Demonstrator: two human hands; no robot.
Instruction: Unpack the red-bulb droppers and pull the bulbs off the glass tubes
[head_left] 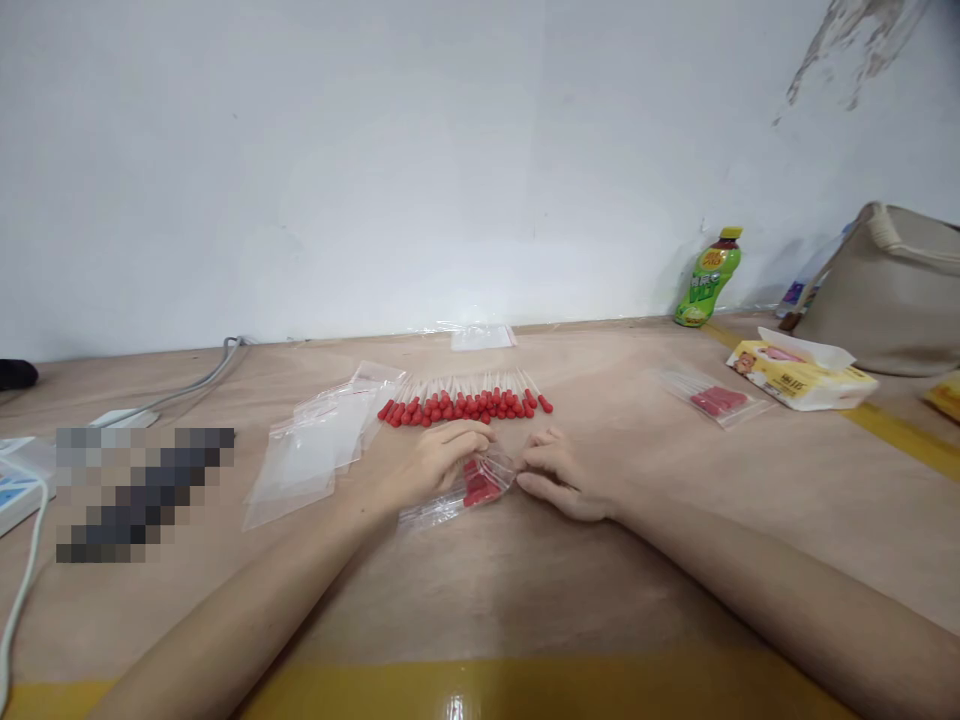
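Note:
A clear zip bag (431, 514) with red-headed sticks (481, 487) inside lies on the table between my hands. My left hand (446, 455) is closed over the bag's upper left part, fingers bent onto the plastic. At its right end, my right hand (566, 478) pinches the bag's edge between thumb and fingers. Just beyond my hands is a row of loose red-headed white sticks (469, 405), heads toward me. To the left, several flat clear zip bags (307, 455) overlap in a fan.
Another bag of red-headed sticks (718, 400) lies at right, near a yellow tissue pack (802, 380). A green drink bottle (707, 280) and a beige bag (885, 290) stand by the wall. A power strip (22, 490) with cables and a blurred dark object (150, 495) are at left.

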